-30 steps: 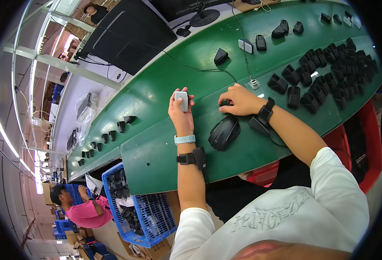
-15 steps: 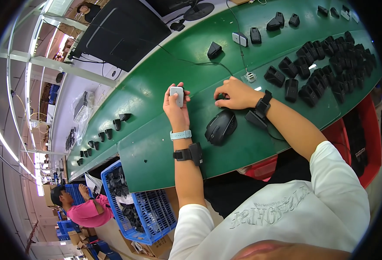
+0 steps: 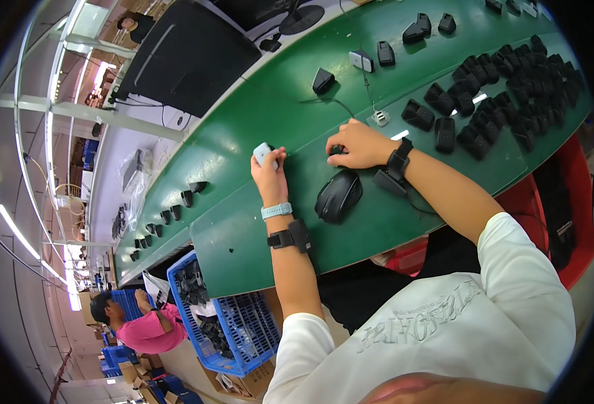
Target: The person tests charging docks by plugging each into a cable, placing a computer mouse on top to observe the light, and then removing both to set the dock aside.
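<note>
My left hand (image 3: 270, 178) is closed round a small white rounded device (image 3: 263, 153), held above the green table (image 3: 243, 229). The device's flat pale side shows beside my fingers. To its right, my right hand (image 3: 363, 145) rests low over the table with its fingers curled in. A small dark thing (image 3: 337, 150) shows at those fingertips, too covered to name. A black computer mouse (image 3: 339, 196) lies between my forearms, just below my right hand. Beyond my right hand, a small white connector block (image 3: 380, 117) sits on a cable.
Rows of black wedge-shaped housings (image 3: 485, 121) crowd the right side. More black pieces (image 3: 186, 198) line the left edge. A blue crate (image 3: 243, 337) with dark parts stands below the table, a red bin (image 3: 573, 222) at right. A person in pink (image 3: 152, 330) is at lower left.
The white device has tilted in my left hand, turning its flat face away, and that hand sits slightly lower. My right hand keeps its curled pose. The whole view has shifted a little.
</note>
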